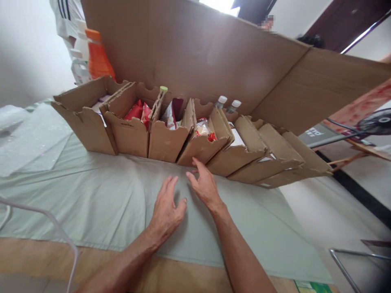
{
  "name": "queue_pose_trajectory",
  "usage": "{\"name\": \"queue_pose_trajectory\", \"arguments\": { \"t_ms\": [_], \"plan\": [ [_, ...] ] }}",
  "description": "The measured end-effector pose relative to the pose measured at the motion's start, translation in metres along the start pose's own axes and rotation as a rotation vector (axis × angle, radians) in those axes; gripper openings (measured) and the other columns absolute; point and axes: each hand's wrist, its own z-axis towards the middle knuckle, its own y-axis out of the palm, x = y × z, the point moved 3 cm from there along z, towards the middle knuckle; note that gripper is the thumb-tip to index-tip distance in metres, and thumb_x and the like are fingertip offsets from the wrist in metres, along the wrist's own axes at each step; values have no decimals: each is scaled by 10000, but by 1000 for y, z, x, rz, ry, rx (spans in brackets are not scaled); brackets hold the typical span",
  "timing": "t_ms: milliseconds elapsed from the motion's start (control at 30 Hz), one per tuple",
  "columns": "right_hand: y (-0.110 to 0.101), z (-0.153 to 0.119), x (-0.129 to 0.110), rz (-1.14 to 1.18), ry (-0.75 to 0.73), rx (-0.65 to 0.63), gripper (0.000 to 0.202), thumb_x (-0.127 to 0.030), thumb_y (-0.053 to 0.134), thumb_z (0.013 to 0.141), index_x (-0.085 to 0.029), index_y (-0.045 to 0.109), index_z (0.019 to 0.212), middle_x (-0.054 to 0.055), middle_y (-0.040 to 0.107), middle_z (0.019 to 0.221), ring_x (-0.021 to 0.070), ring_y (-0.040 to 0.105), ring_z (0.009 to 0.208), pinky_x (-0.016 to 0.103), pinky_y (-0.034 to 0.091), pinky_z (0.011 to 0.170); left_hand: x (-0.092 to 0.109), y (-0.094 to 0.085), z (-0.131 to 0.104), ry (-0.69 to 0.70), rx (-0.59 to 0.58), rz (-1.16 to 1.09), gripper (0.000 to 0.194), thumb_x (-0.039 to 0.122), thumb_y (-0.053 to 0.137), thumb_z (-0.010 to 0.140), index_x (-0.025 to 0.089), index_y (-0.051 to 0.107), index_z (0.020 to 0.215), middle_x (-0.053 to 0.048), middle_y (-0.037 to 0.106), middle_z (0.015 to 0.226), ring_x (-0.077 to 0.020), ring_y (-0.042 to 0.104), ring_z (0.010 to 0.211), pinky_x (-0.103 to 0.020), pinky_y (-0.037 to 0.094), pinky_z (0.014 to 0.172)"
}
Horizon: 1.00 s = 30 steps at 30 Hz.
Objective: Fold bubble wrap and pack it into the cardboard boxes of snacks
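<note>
My left hand (167,206) is over the green cloth (113,203), fingers apart and holding nothing. Higher and to the right, my right hand (204,183) has its fingers spread, with nothing in them; its fingertips are close to the front of a cardboard box (198,151) containing clear and red packets (203,128). Several such boxes stand side by side. Red packets (137,112) lie in the second box from the left, and a white and dark red packet (172,114) is in the third. A white item (236,137) shows in the fifth box.
Behind the boxes rises a large cardboard sheet (189,53). An orange bottle (99,57) stands at the back left, and two white-capped bottles (222,101) behind the row. Bubble wrap (33,134) lies left, a pale cable (58,226) lower left, and a fan (383,121) is at right.
</note>
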Motion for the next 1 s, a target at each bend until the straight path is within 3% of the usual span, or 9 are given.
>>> {"name": "queue_pose_trajectory", "arguments": {
  "t_ms": [167, 233, 300, 400, 467, 567, 667, 800, 1000],
  "plan": [
    [-10, 1, -11, 49, -26, 75, 445, -338, 569, 880, -168, 685, 1274, 149, 730, 1241, 259, 726, 996, 443, 576, 907, 4, -2, 0, -16, -36, -5, 566, 241, 635, 833, 227, 584, 1397, -173, 485, 1563, -373, 551, 1358, -563, 537, 1023],
    [-19, 5, -33, 115, -47, 128, 364, -342, 549, 922, -188, 716, 1206, 90, 775, 1053, 214, 732, 868, 393, 577, 883, 5, -2, 0, -31, -50, 6, 489, 251, 630, 836, 214, 639, 1324, -184, 498, 1547, -357, 631, 1237, -545, 567, 962],
    [-26, 17, -65, 131, -98, 133, 401, -316, 524, 955, -220, 661, 1319, 32, 775, 925, 181, 713, 770, 355, 570, 856, 7, -1, 1, -52, -51, 2, 446, 255, 609, 843, 193, 660, 1281, -202, 489, 1546, -327, 679, 1126, -489, 602, 845],
    [-22, 49, -111, -80, -161, -19, 595, -248, 520, 956, -240, 449, 1547, 24, 775, 875, 215, 714, 777, 382, 548, 853, 9, -4, 6, -70, -26, -60, 354, 238, 593, 837, 199, 696, 1174, -182, 529, 1503, -288, 693, 1075, -385, 599, 710],
    [-15, 71, -131, -286, -138, -106, 570, -223, 520, 956, -210, 478, 1524, 77, 782, 905, 276, 730, 867, 410, 530, 850, 13, -14, 9, -67, 59, -107, 271, 233, 593, 836, 210, 716, 1077, -156, 575, 1447, -293, 671, 1143, -391, 600, 766],
    [-12, 80, -140, -448, -83, -102, 352, -227, 480, 985, -194, 666, 1282, 139, 782, 991, 319, 735, 958, 392, 507, 830, 21, -44, 5, 6, 313, -145, 242, 257, 590, 869, 238, 715, 1075, -117, 585, 1437, -305, 583, 1309, -493, 530, 1024],
    [-17, 51, -136, -408, -92, -92, 278, -237, 464, 1003, -206, 696, 1153, 102, 785, 904, 287, 743, 892, 339, 482, 771, 23, -80, -13, 63, 503, -156, 285, 305, 616, 899, 266, 683, 1173, -88, 540, 1506, -296, 539, 1364, -535, 413, 1160],
    [-42, -33, -128, -204, -228, -89, 231, -240, 467, 1005, -233, 693, 1054, 24, 758, 779, 201, 702, 671, 284, 447, 639, 13, -116, -39, 19, 597, -184, 392, 362, 677, 893, 267, 634, 1271, -96, 522, 1531, -296, 570, 1327, -531, 436, 1144],
    [-110, -152, -105, -52, -369, -73, 224, -211, 590, 925, -319, 740, 1052, 3, 729, 681, 215, 677, 574, 336, 520, 582, 10, -123, -53, -41, 535, -171, 539, 344, 726, 851, 287, 588, 1370, -90, 599, 1439, -296, 581, 1327, -517, 443, 1154]
  ]
}}
